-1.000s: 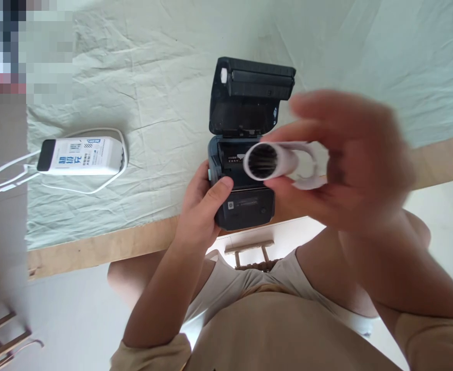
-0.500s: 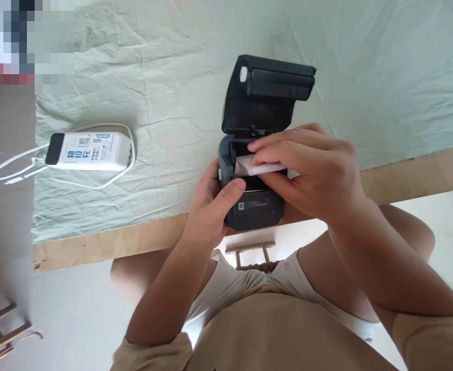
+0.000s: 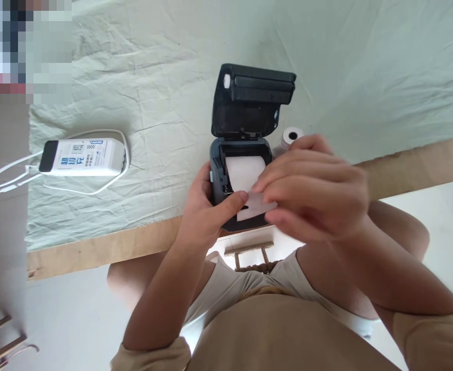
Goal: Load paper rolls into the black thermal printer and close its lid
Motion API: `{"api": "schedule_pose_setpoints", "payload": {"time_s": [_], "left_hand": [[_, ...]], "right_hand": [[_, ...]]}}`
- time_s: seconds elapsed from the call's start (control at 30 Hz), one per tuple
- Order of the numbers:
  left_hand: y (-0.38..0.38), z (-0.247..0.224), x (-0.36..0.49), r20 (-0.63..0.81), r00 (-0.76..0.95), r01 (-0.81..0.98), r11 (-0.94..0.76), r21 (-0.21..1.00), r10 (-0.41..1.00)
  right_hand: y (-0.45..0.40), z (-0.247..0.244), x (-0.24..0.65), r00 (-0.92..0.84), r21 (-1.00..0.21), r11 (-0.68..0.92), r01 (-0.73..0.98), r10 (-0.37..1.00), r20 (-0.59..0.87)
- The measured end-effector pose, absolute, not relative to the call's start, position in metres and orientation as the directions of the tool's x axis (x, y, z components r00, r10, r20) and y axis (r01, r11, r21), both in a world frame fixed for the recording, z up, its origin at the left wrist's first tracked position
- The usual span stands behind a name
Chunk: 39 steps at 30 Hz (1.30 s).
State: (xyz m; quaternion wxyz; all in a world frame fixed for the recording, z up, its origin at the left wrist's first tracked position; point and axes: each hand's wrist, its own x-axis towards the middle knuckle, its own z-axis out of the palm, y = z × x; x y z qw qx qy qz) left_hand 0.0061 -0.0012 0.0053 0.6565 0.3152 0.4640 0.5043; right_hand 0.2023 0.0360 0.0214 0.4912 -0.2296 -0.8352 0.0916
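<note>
Right hand (image 3: 315, 190) pinching paper (image 3: 246, 172) (white, its roll inside open printer (image 3: 218, 172)).

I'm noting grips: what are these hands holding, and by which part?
Left hand: the open printer, by its left side, thumb over the paper. Right hand: fingers at the paper's loose end; grip unclear.

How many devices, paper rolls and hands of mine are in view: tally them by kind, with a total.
Devices: 2 (black flip-top plastic device, white box-shaped device with black end)
Rolls: 2 (white paper roll inside the flip-top, white paper roll beside it)
Hands: 2 (left hand, right hand)
Total: 6
</note>
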Motion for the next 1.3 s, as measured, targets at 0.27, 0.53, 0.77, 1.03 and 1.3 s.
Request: {"api": "schedule_pose_setpoints", "payload": {"time_s": [0.27,0.53,0.77,1.03,1.3], "left_hand": [[0.001,0.007,0.005,-0.283,0.063,-0.377,0.286,0.881,0.957],[0.001,0.004,0.004,-0.293,0.047,-0.389,0.288,0.875,0.955],[-0.004,0.008,0.012,-0.245,0.039,-0.396,0.240,0.886,0.969],[-0.002,0.005,0.014,-0.263,0.010,-0.408,0.244,0.880,0.965],[0.002,0.002,0.016,-0.305,-0.109,-0.533,0.204,0.821,0.946]], "right_hand": [[0.060,0.023,0.215,-0.241,-0.572,0.702,0.423,0.696,0.676],[0.041,0.018,0.210,-0.198,-0.770,0.586,0.252,0.810,0.552],[0.045,0.006,0.210,-0.317,-0.889,0.325,0.323,0.922,0.222],[0.045,0.003,0.214,-0.338,-0.866,0.343,0.365,0.915,0.220],[0.043,0.001,0.221,-0.391,-0.912,0.340,0.229,0.890,0.234]]}}
